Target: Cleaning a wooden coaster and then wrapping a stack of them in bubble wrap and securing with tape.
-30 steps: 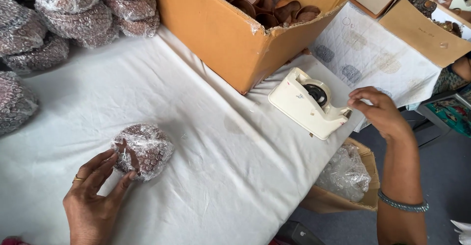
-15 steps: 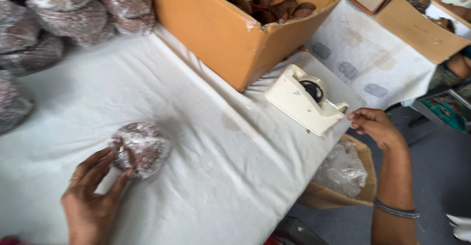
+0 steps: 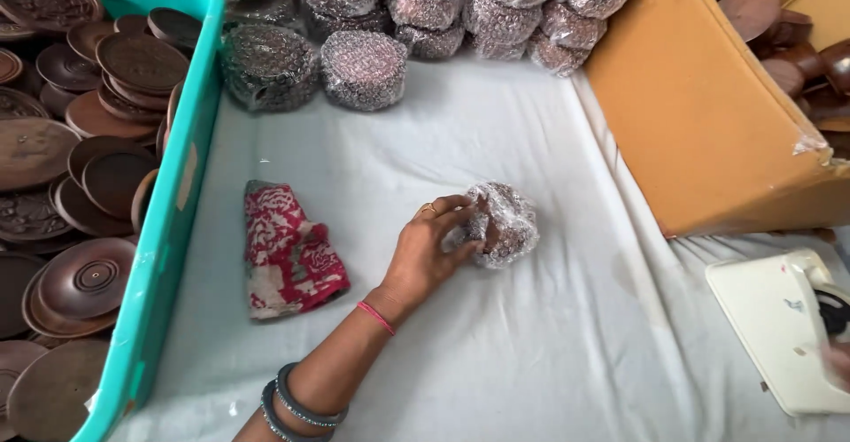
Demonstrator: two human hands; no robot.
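Observation:
My left hand (image 3: 428,249) grips a small round bundle wrapped in bubble wrap (image 3: 505,223) that rests on the white cloth-covered table (image 3: 496,353). The fingers curl over the bundle's left side. Only a blurred sliver of my right hand (image 3: 838,362) shows at the right edge, beside a white tape dispenser (image 3: 775,322). Whether it holds anything is hidden.
A teal crate (image 3: 164,229) full of brown wooden plates stands at the left. A red patterned cloth (image 3: 288,252) lies beside it. Several bubble-wrapped bundles (image 3: 363,68) are piled at the back. An open cardboard box (image 3: 699,114) with more brown plates stands at the right.
The view has swung left, bringing the teal crate and red cloth into sight. My left hand stays on the bundle. My right hand has slid to the frame's right edge.

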